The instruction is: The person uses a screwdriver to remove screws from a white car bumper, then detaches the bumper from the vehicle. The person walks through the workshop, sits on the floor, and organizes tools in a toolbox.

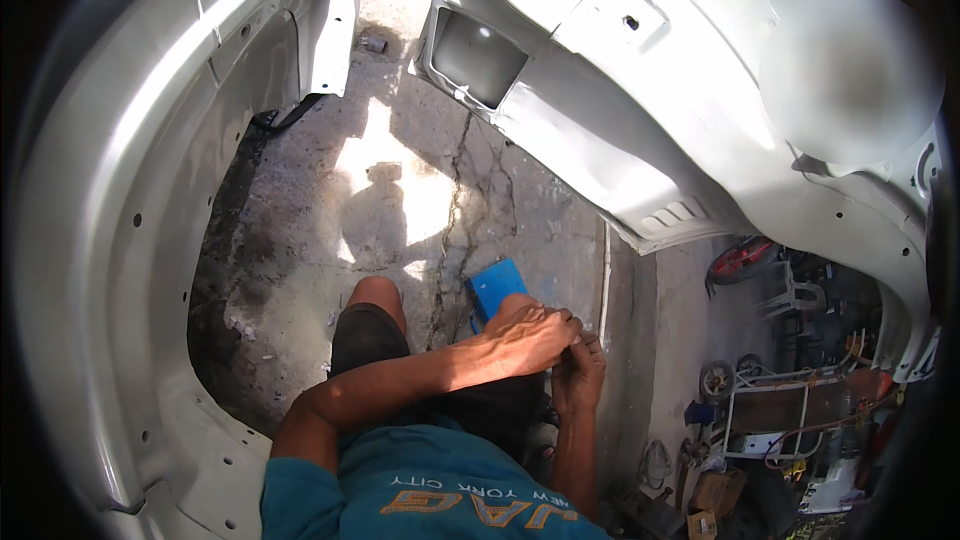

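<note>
My left hand (530, 335) reaches across my lap, its fingers bent and pinched together. Against them, fingertips touching, is my right hand (580, 372), also closed. Whatever the two hands grip between them is hidden or too small to make out. Just beyond my left hand is a flat, blue, rectangular thing (495, 285); my hand and knee partly cover its near end, and I cannot tell whether it rests on the floor or higher.
Bare grey-white car body panels curve around me: a door frame (120, 230) at left and a larger panel (620, 155) at upper right. Cracked concrete floor (400, 210) lies between. At lower right stand a metal-framed cart (765, 410), cardboard boxes (715, 490) and a white plastic chair (795, 295).
</note>
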{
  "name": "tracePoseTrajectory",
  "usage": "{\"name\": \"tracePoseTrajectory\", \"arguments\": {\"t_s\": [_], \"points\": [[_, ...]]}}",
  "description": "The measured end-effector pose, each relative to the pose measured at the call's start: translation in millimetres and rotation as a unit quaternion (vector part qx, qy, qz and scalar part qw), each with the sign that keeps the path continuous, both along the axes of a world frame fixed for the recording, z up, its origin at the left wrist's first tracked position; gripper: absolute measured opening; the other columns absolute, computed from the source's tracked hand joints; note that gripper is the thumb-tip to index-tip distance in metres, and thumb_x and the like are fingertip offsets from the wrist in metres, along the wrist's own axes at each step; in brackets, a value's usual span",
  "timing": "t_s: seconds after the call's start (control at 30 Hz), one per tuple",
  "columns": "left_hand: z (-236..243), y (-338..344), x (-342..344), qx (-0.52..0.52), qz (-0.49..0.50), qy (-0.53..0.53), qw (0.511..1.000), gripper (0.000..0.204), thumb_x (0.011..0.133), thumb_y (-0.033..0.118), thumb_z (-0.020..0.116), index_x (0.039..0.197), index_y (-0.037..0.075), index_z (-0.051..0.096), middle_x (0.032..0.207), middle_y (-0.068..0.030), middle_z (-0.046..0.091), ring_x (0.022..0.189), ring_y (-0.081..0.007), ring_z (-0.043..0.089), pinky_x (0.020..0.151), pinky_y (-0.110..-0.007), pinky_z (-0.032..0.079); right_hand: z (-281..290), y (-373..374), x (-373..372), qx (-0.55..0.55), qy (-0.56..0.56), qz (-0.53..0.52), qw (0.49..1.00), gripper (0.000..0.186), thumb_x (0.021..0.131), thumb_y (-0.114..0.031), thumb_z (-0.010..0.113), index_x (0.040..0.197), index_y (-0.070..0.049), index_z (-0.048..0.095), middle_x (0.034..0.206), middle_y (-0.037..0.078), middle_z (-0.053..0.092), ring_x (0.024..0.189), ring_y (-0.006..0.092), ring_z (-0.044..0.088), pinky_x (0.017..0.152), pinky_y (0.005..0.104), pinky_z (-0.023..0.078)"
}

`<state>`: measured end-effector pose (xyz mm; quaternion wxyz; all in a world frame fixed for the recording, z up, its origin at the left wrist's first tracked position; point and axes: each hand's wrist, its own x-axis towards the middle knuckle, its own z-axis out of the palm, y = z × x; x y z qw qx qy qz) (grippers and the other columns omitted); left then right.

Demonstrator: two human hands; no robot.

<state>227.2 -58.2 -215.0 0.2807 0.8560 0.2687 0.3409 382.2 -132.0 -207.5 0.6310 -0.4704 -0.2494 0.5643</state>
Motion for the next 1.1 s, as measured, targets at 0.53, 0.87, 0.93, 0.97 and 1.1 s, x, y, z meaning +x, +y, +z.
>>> {"name": "tracePoseTrajectory", "arguments": {"t_s": [0.53, 0.87, 0.93, 0.97, 1.1], "points": [[35.1, 12.9, -19.9, -0.093, 0.003, -0.072, 0.993, 0.020, 0.085, 0.004, 0.064, 0.101, -0.007, 0.066, 0.091, -0.0242, 0.069, 0.082, -0.0404, 0.070, 0.074, -0.046, 0.057, -18.3, -22.3, 3.1, -0.057, -0.270, 0.028, 0.961, 0.016, 0.101, -0.016, 0.068, 0.100, 0.000, 0.072, 0.094, 0.005, 0.073, 0.082, 0.0093, 0.063, 0.078, 0.0256, 0.051], [151.8, 51.4, -101.1, 0.081, 0.164, -0.486, 0.854, 0.023, 0.099, -0.004, 0.060, 0.122, -0.005, 0.064, 0.108, -0.0169, 0.074, 0.100, -0.0204, 0.074, 0.085, -0.030, 0.060, -57.3, -39.6, -2.7, 0.006, -0.598, 0.115, 0.793, 0.017, 0.095, -0.012, 0.070, 0.101, 0.002, 0.074, 0.098, 0.017, 0.073, 0.092, 0.0282, 0.071, 0.086, 0.0364, 0.053], [162.8, 64.4, -117.8, 0.121, 0.186, -0.498, 0.839, 0.025, 0.100, -0.001, 0.061, 0.125, -0.007, 0.062, 0.108, -0.0173, 0.074, 0.102, -0.0207, 0.074, 0.090, -0.029, 0.059, -61.7, -40.3, -2.2, 0.015, -0.598, 0.106, 0.794, 0.016, 0.095, -0.012, 0.070, 0.100, 0.002, 0.074, 0.097, 0.016, 0.073, 0.091, 0.0283, 0.071, 0.085, 0.0361, 0.053], [169.1, 68.5, -125.9, 0.122, 0.199, -0.478, 0.847, 0.027, 0.100, 0.000, 0.062, 0.126, -0.008, 0.062, 0.108, -0.0175, 0.073, 0.102, -0.0201, 0.074, 0.092, -0.028, 0.058, -63.0, -40.5, -2.5, 0.021, -0.598, 0.102, 0.795, 0.015, 0.095, -0.012, 0.070, 0.099, 0.002, 0.074, 0.097, 0.016, 0.073, 0.091, 0.0283, 0.071, 0.085, 0.0359, 0.053], [192.3, 85.5, -136.4, 0.316, 0.340, -0.379, 0.801, 0.017, 0.093, -0.001, 0.070, 0.109, -0.002, 0.076, 0.107, -0.0132, 0.075, 0.097, -0.0186, 0.072, 0.091, -0.029, 0.056, -65.6, -34.9, -3.0, 0.032, -0.619, 0.113, 0.776, 0.014, 0.093, -0.011, 0.070, 0.096, 0.003, 0.074, 0.098, 0.018, 0.073, 0.093, 0.0322, 0.070, 0.086, 0.0391, 0.053]]}}
